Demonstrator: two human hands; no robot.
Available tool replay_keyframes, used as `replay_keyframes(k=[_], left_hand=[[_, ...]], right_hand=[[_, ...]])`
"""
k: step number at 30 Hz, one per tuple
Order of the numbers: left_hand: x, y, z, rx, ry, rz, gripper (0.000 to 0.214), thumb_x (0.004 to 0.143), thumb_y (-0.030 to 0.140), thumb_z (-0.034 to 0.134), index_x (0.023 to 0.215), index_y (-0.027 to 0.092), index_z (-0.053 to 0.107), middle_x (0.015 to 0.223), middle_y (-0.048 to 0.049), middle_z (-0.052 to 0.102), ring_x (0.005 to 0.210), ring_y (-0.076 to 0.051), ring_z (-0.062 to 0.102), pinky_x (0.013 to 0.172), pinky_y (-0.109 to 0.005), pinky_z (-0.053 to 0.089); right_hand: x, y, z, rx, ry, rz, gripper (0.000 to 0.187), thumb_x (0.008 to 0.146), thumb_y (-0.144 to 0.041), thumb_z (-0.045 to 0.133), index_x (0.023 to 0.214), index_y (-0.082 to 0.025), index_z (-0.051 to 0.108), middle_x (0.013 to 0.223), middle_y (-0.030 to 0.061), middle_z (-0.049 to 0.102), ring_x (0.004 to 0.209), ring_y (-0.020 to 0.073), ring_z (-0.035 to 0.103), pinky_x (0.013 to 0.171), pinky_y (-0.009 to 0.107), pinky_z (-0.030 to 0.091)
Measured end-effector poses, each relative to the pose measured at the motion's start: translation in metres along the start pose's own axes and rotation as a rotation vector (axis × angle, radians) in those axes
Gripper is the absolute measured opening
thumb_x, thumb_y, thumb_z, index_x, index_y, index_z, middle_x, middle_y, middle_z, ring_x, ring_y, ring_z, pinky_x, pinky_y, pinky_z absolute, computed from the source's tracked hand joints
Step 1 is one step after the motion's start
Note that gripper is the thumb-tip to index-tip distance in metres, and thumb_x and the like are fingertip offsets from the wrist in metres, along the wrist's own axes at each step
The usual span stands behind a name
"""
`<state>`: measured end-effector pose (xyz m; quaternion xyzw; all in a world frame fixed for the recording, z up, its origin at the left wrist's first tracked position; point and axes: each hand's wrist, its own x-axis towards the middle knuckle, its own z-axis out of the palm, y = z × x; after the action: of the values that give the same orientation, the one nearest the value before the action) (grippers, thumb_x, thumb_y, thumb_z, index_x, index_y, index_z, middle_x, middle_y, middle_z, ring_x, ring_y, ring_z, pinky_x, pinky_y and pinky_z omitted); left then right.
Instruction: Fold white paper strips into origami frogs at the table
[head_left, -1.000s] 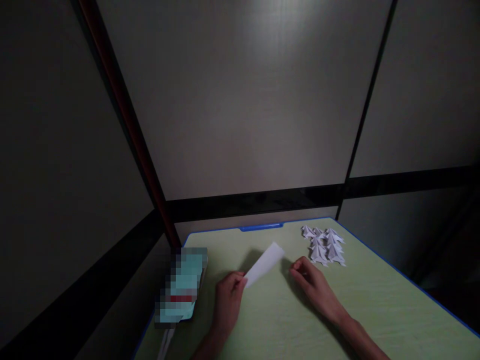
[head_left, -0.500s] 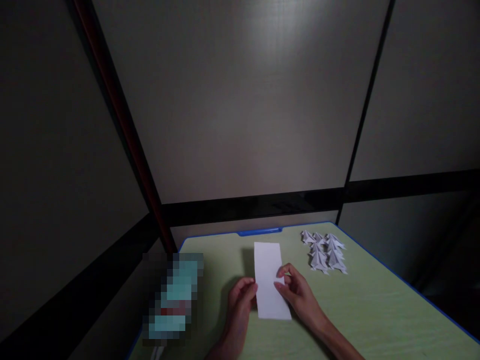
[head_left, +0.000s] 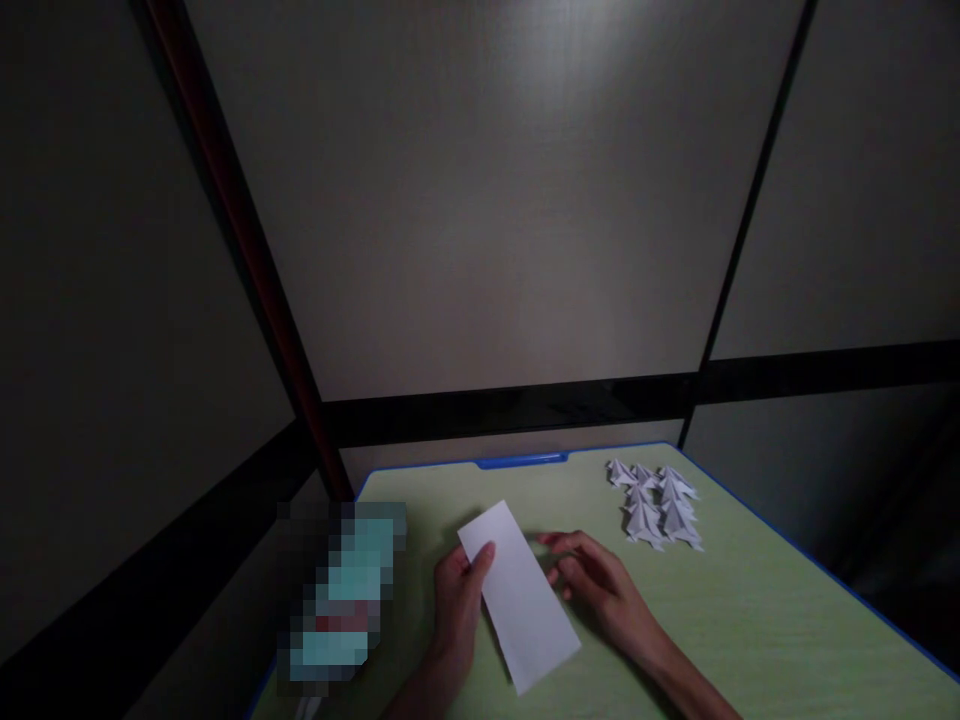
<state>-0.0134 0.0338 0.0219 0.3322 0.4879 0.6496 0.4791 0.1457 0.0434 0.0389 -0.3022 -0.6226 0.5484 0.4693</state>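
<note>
A white rectangular sheet of paper (head_left: 523,600) is held slantwise above the light green table, its top leaning left. My left hand (head_left: 459,595) grips the sheet's left edge, with the thumb on the front and the fingers behind. Just off the sheet's right edge is my right hand (head_left: 596,585), its fingers curled loosely and apart, with nothing visible in them. Several folded white paper figures (head_left: 652,505) lie close together at the far right of the table.
The green table (head_left: 750,600) has a blue rim and a blue handle-like strip (head_left: 523,461) at its far edge. On the left lies a pixelated turquoise object (head_left: 349,590) with what looks like a cable. Grey panels (head_left: 487,220) stand behind the table.
The paper has turned from nearly upright to slanted, its top shifting left. My right hand has let go of its right edge, while my left thumb has moved onto its front.
</note>
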Motion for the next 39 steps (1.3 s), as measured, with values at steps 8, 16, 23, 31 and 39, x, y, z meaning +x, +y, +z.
replay_keyframes(k=[8,16,23,31,39], left_hand=[[0.002,0.0,0.002,-0.008,0.044,-0.007,0.025,0.051,0.033,0.064,0.056,0.009,0.058,0.047,-0.0031,0.059,0.042,-0.014,0.051,0.04,-0.021,0.037],[0.002,-0.003,0.002,-0.025,-0.043,-0.005,0.024,0.055,0.03,0.063,0.061,0.008,0.058,0.05,-0.0041,0.06,0.044,-0.014,0.051,0.042,-0.021,0.038],[-0.005,0.005,0.007,-0.032,-0.076,-0.01,0.025,0.052,0.031,0.065,0.061,0.008,0.059,0.049,-0.0042,0.06,0.045,-0.015,0.053,0.041,-0.022,0.038],[-0.011,0.011,0.013,-0.012,-0.314,-0.006,0.027,0.054,0.032,0.063,0.067,0.008,0.064,0.061,-0.0077,0.065,0.057,-0.02,0.057,0.051,-0.026,0.042],[-0.02,0.007,0.021,0.057,-0.394,-0.02,0.022,0.054,0.029,0.063,0.067,0.011,0.065,0.058,-0.005,0.064,0.058,-0.019,0.057,0.051,-0.025,0.043]], right_hand=[[-0.001,0.007,-0.005,0.124,-0.29,0.05,0.009,0.06,-0.018,0.063,0.069,-0.019,0.064,0.118,0.0074,0.039,0.085,0.02,0.053,0.065,0.029,0.043],[0.002,-0.004,-0.001,0.091,-0.235,-0.024,0.01,0.054,-0.013,0.067,0.06,-0.021,0.067,0.113,0.0065,0.045,0.095,0.0218,0.046,0.076,0.034,0.039],[-0.002,-0.011,0.002,0.096,-0.234,0.03,0.008,0.052,-0.016,0.068,0.059,-0.02,0.067,0.124,0.005,0.032,0.087,0.0231,0.052,0.071,0.036,0.042],[0.005,-0.008,0.004,0.136,0.011,-0.001,0.011,0.055,-0.022,0.066,0.046,-0.017,0.062,0.103,0.0074,0.055,0.096,0.0223,0.047,0.08,0.032,0.034],[0.0,0.004,0.014,0.204,0.295,0.19,0.022,0.052,-0.027,0.067,0.043,-0.013,0.053,0.04,-0.0041,0.05,0.037,0.0069,0.04,0.037,0.018,0.027]])
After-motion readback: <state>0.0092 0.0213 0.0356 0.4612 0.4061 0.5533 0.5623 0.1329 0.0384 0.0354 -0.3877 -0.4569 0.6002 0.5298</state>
